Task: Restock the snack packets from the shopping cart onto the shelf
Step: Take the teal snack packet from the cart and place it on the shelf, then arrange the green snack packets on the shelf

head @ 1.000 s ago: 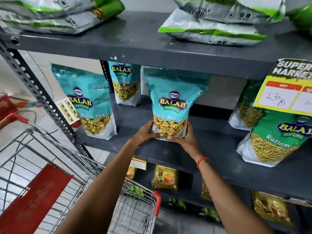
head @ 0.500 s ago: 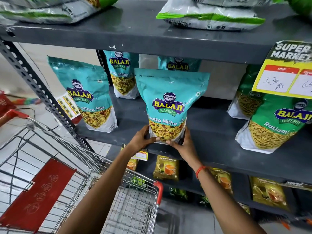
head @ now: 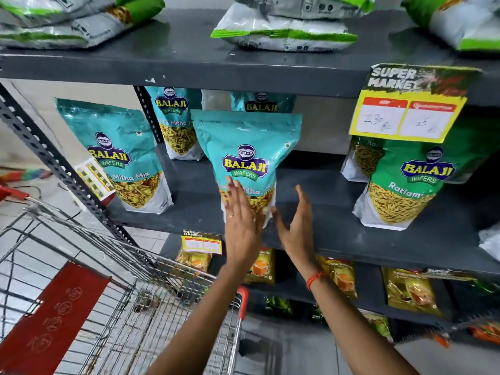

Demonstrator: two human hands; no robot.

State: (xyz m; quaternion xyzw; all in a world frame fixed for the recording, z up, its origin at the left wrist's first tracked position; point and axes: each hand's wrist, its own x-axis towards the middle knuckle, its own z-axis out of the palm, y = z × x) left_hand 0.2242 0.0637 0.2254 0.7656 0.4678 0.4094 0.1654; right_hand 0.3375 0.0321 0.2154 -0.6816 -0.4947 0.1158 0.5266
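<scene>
Here the left hand (head: 240,226) and right hand (head: 295,226), fingers spread, hide the teal packet's (head: 247,147) base (blurred).

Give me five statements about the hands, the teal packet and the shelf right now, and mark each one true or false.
1. The teal packet stands upright on the shelf. True.
2. The right hand grips the packet. False: it is open, beside it.
3. The left hand is open, fingers straight. True.
4. The cart is full of packets. False: none show in it.
5. The green packet lies flat. False: it stands upright.
</scene>
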